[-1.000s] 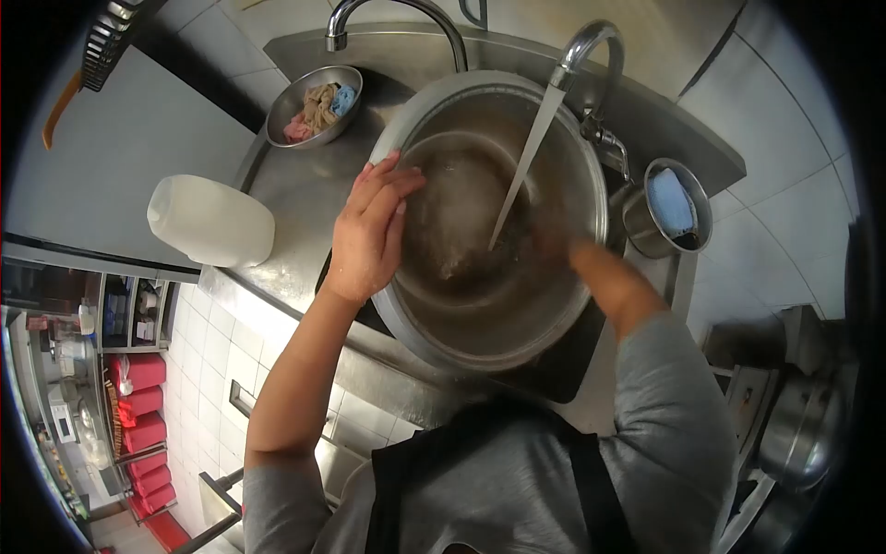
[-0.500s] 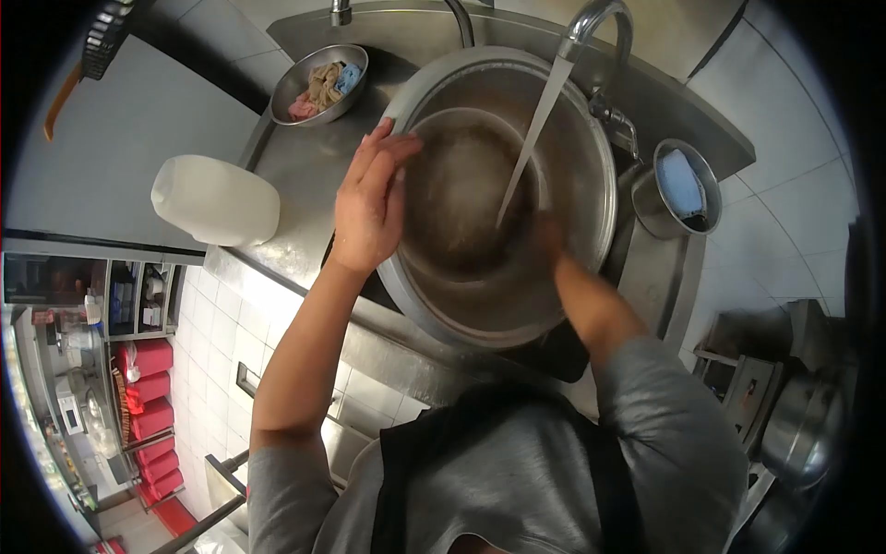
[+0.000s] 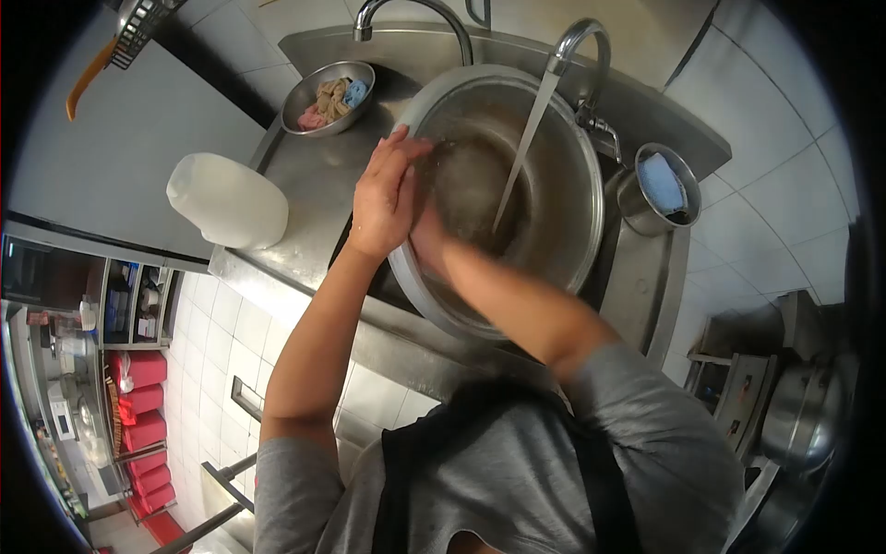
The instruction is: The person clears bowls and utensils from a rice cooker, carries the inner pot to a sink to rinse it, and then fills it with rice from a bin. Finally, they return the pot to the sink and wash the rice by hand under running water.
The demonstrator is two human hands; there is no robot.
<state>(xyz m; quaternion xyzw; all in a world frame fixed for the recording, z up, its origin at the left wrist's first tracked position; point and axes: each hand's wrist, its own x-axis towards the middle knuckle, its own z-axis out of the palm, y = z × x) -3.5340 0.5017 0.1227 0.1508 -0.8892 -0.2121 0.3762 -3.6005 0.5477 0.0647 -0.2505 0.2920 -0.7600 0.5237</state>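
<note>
Leaning left hand [image 3: 381, 208] on left rim of round pot [image 3: 597, 198], fingers loosely extended, unclenched; right hand [image 3: 429, 242] inside pot, just beside left hand, blurred, cannot tell whether it grips anything; right forearm slanting across opening, left forearm outside; water stream [image 3: 525, 143] to right of both hands

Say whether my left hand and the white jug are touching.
Apart. The head view shows a strip of bare steel counter between the left hand and the white jug.
</note>
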